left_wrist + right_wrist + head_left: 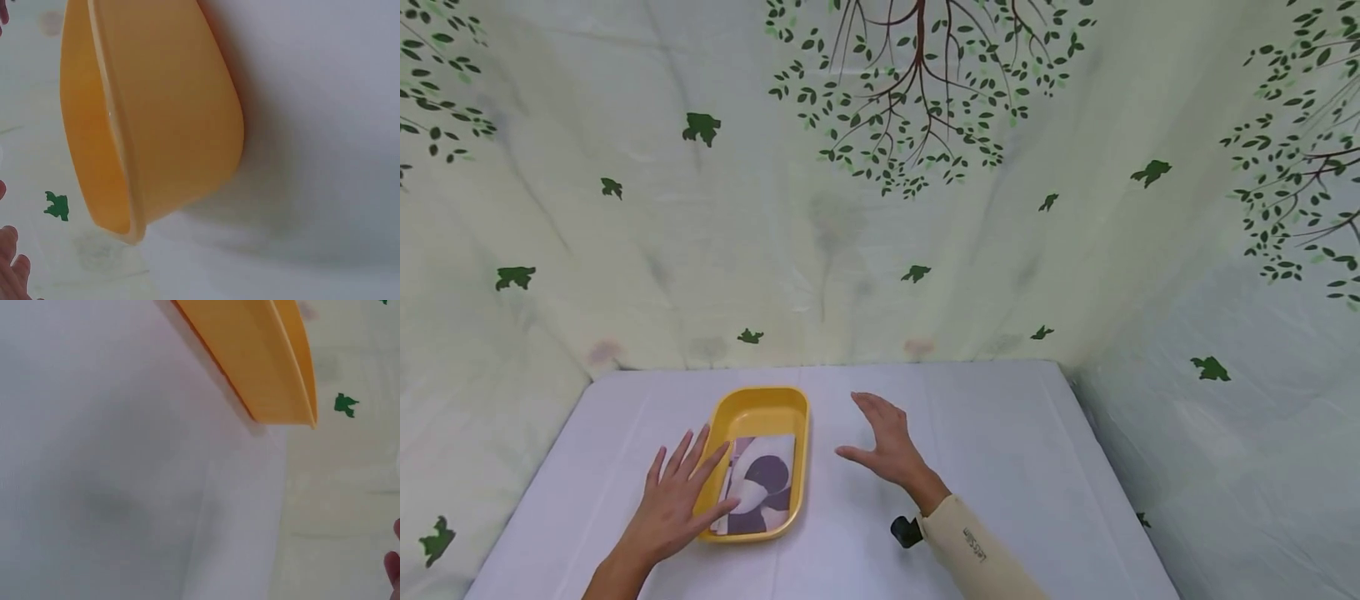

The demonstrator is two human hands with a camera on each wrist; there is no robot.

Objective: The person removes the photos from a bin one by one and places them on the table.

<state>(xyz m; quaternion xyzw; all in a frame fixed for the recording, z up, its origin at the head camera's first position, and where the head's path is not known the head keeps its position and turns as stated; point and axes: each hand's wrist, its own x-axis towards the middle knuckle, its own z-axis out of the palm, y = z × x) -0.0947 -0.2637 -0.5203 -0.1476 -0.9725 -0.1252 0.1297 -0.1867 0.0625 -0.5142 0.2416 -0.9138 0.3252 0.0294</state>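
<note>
A yellow plastic tub (pixel 801 483) stands on the table, left of the middle. Inside its near part lies a folded cloth (pixel 756 497), white with purple rounded shapes. Fingers spread, my left hand (pixel 670 508) overlaps the tub's left rim in the head view, its thumb tip over the cloth's edge. Right of the tub and apart from it, my right hand (pixel 887 442) is held with thumb and fingers wide apart and nothing between them. The left wrist view shows the tub's outer wall (pixel 175 112) close up, with a few fingertips (pixel 22 269) at the left edge.
A white cloth covers the table (pixel 1000 467). Pale curtains (pixel 820 275) printed with leafy branches and green leaf shapes hang behind it and at both sides. A small black device (pixel 906 532) sits at the right wrist, by the beige sleeve (pixel 977 550).
</note>
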